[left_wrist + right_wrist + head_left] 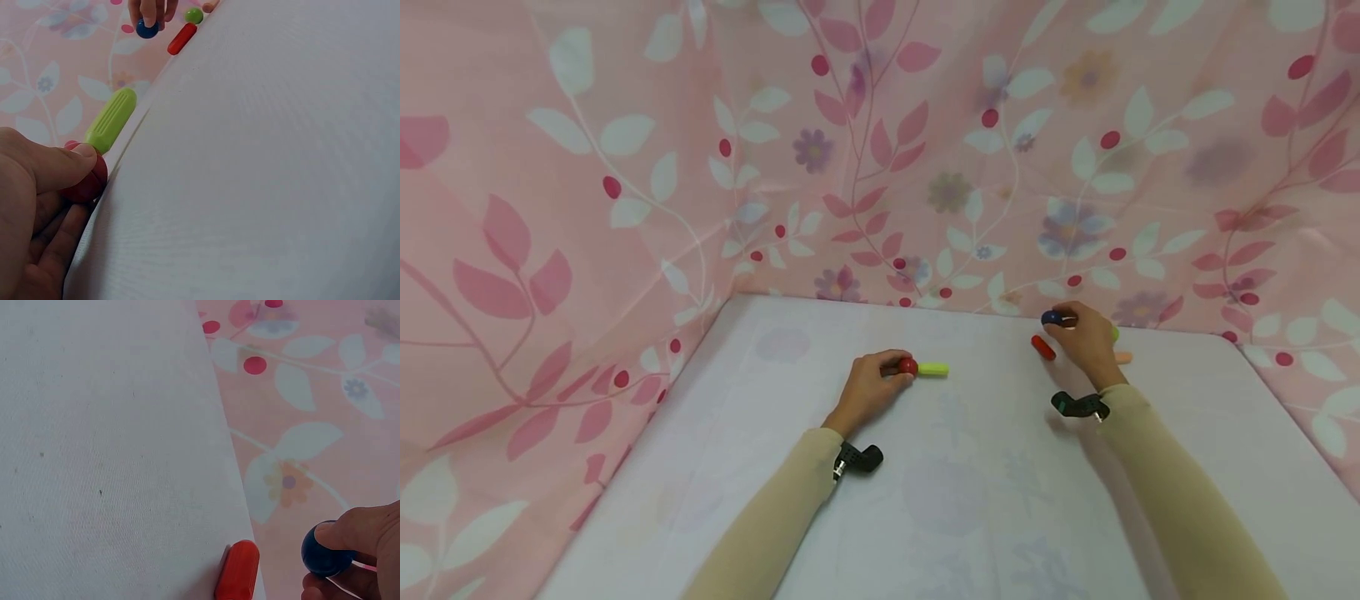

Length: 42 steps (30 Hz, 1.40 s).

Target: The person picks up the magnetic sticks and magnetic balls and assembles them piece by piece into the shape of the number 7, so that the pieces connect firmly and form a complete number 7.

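1. Head view: left hand (pixel 868 387) pinches red ball (pixel 908 367) low at white tabletop (pixel 737 500); lime stick (pixel 933 369) extends from ball.
2. Right hand (pixel 1086 337) pinches blue ball (pixel 1051 319), thumb and fingers, near far edge.
3. Red stick (pixel 1042 347) just below blue ball; right hand partly hides green ball (pixel 1115 333), peach stick (pixel 1123 357).
4. Black wrist camera (pixel 1078 405), right arm: green mark, too small to read.
5. Pink floral cloth (pixel 955 192) behind.
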Tool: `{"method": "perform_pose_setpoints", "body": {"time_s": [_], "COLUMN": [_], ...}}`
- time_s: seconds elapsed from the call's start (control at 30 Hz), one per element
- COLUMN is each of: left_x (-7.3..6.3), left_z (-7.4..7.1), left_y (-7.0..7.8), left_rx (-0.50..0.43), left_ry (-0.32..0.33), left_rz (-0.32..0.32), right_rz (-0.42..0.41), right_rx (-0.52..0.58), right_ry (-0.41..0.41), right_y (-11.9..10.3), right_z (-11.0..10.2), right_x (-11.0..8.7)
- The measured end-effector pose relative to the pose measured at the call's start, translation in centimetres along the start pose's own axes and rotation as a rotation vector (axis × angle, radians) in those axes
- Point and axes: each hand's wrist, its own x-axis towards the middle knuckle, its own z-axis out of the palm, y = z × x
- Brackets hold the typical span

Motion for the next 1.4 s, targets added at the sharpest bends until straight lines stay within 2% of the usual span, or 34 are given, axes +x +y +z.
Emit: {"method": "perform_pose_setpoints", "body": {"time_s": [0.27,0.53,0.87,1.4], "left_x": [0.1,-0.3,-0.1,-0.1], "left_z": [0.0,0.2,0.1,0.0], "left_y": [0.2,-0.2,-0.2,-0.2], "left_rx": [-0.004,-0.016,-0.001,0.012], "left_ry": [0.005,-0.002,0.001,-0.001], "left_rz": [-0.004,-0.011,0.006,0.014], "right_rz": [-0.036,-0.018,-0.04,-0.115], "right_rx": [0.006,0.01,0.023,0.067], "right_ry": [-0.003,-0.033,-0.051,-0.024], "right_y": [-0.9,-1.5,-2.3,-3.4], "right_z": [0.0,0.2,0.5,1.6], "right_x": [0.0,-0.5,-0.6,-1.9]}}
